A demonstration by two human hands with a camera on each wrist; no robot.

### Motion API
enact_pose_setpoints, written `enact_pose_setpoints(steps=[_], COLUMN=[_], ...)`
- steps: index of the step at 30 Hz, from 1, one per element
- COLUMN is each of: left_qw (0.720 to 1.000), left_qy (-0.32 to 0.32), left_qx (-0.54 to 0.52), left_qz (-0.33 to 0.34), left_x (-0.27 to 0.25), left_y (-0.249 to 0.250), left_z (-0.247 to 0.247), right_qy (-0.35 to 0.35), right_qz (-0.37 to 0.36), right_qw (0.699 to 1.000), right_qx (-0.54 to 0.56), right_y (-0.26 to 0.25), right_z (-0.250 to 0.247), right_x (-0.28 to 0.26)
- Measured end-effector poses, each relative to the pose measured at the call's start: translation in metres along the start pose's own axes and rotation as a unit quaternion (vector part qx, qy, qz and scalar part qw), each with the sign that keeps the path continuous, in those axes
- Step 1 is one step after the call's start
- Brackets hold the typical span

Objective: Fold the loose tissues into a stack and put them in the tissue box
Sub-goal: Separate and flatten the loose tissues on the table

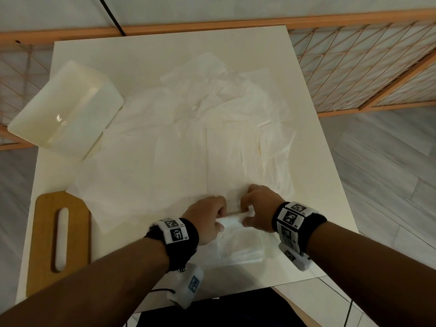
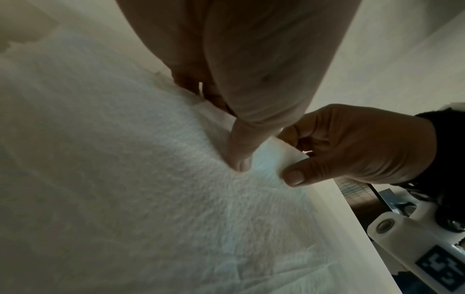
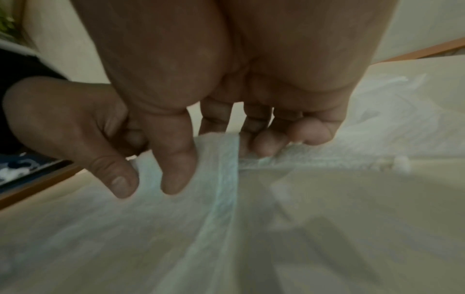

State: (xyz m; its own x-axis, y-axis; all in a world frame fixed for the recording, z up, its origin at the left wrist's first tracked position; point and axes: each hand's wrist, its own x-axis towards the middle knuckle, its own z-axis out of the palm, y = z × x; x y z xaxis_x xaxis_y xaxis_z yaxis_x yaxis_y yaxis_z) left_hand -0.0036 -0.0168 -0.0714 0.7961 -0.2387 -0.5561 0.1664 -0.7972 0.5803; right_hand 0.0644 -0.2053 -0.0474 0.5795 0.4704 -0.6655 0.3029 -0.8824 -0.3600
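Note:
Several loose white tissues lie spread and overlapping across the white table. Both hands meet near the front edge and pinch the raised edge of one tissue, which drapes toward me. My left hand pinches it between thumb and fingers, and my right hand pinches it just to the right. The left wrist view shows the left hand on the tissue, with the right hand beside it. In the right wrist view the right hand grips a folded strip of tissue. The white tissue box lies open at the far left.
A wooden lid with a long slot lies at the front left of the table. An orange wooden lattice frame runs behind and to the right. The table's front edge is close under my wrists.

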Motion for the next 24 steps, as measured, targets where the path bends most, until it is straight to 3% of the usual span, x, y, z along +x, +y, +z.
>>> enact_pose_setpoints(steps=[3,7,10,16,21,24], left_qw=[1.000,0.996,0.995,0.994,0.988,0.984], left_qy=[-0.018,-0.074,-0.092,-0.107,-0.149,-0.168], left_qx=[-0.010,0.052,0.024,0.001,0.001,0.046], left_qz=[-0.003,0.027,0.029,0.027,0.047,0.036], left_x=[-0.001,0.000,-0.003,-0.007,-0.009,-0.008], left_y=[0.005,0.016,0.021,0.019,0.019,0.014], left_z=[-0.004,-0.017,-0.028,-0.038,-0.039,-0.033], right_qy=[-0.009,-0.021,-0.032,-0.125,-0.234,-0.274], right_qz=[0.004,-0.004,0.006,0.038,0.030,0.040], right_qw=[0.999,0.996,0.992,0.986,0.955,0.946], right_qx=[0.035,0.091,0.122,0.104,0.178,0.168], right_y=[0.000,-0.001,-0.001,0.013,0.021,0.017], right_z=[-0.002,-0.012,-0.020,-0.011,-0.004,0.004], right_x=[0.000,-0.002,-0.006,-0.002,-0.008,-0.012])
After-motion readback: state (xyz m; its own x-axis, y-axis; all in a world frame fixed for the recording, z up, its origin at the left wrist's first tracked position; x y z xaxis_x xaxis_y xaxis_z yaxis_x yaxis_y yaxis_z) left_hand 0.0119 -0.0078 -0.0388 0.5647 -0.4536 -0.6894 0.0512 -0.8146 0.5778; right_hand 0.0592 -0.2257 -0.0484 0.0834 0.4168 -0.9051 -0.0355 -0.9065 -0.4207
